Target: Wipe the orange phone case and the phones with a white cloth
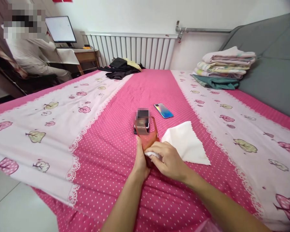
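My left hand (141,159) grips a reddish-orange see-through phone case (148,138) by its lower end, tilted up over the bed. In my right hand (168,159) is a small wad of white tissue (152,155), pinched between thumb and fingers and pressed at the case's lower part. Just behind the case lies a dark object (142,112), partly blurred and partly covered by the case. A phone with a shiny blue back (163,110) rests on the sheet further off. To the right of the case a white cloth (189,145) is spread out, its near left corner behind my right hand.
The bed has a pink dotted sheet (106,154). Dark clothes (118,67) lie at its far edge before a white radiator (132,48). Folded bedding (224,66) is stacked by the grey headboard (270,54). Another person (31,54) sits at a desk with a monitor (61,29).
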Demonstrator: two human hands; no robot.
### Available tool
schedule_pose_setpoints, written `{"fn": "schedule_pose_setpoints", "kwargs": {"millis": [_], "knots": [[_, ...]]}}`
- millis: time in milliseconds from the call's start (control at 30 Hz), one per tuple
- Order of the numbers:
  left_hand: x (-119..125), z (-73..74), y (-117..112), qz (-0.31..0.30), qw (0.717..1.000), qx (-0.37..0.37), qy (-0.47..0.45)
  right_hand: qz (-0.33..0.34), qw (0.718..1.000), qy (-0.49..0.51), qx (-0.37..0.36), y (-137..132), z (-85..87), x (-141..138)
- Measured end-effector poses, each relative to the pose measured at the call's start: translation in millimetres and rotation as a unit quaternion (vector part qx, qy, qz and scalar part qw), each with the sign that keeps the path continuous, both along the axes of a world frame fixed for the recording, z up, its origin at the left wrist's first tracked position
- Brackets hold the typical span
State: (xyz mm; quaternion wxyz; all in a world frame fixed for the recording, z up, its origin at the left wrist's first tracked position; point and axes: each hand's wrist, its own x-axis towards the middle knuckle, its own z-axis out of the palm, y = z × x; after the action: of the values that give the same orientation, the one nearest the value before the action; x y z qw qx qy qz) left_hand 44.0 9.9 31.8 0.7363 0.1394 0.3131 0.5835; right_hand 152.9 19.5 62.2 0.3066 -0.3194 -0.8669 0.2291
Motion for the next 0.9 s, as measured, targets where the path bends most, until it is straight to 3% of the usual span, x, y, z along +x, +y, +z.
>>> {"fn": "schedule_pose_setpoints", "kwargs": {"millis": [400, 600, 900], "knots": [[-12, 0.7, 5, -0.018, 0.997, 0.009, -0.073, 0.08, 0.993, -0.077, 0.032, 2, -8.1, 3], [-10, -3.4, 7, -0.038, 0.994, -0.014, -0.098, 0.072, 0.985, -0.141, 0.074, 2, -6.8, 5], [-10, 5.0, 8, -0.042, 0.995, -0.067, -0.064, 0.043, 0.967, -0.203, 0.146, 0, -8.0, 6]]}}
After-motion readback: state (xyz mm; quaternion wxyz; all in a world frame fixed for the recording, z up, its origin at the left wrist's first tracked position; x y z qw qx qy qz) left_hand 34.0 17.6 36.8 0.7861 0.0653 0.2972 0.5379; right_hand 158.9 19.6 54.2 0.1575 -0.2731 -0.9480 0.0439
